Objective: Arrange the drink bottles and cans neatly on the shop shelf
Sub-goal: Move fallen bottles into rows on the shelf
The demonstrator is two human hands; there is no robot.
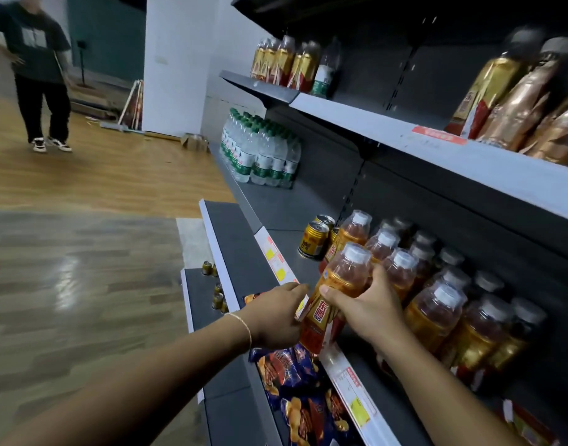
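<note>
At shelf edge point(343, 368), right hand point(366, 304) grips bottle point(337, 284) (fingers point(377, 273) curled).

From where I stand, the grey middle shelf point(285, 204) carries a block of green-capped water bottles point(263, 156) at its far end. Nearer are a few gold cans point(314, 239), then upright rows of orange drink bottles point(437, 304). The upper shelf point(372, 123) bears gold-labelled bottles point(285, 62), and the lower shelf point(234, 239) bears snack packets point(295, 381).

**Bottle Held Tilted at Shelf Edge**

An orange, white-capped bottle point(337, 294) with a gold-and-red label is held tilted over the front edge of the shelf point(285, 217). Like bottles point(433, 310) are stood upright in rows just beside it. Gold cans point(314, 239) are set beyond them.
</note>
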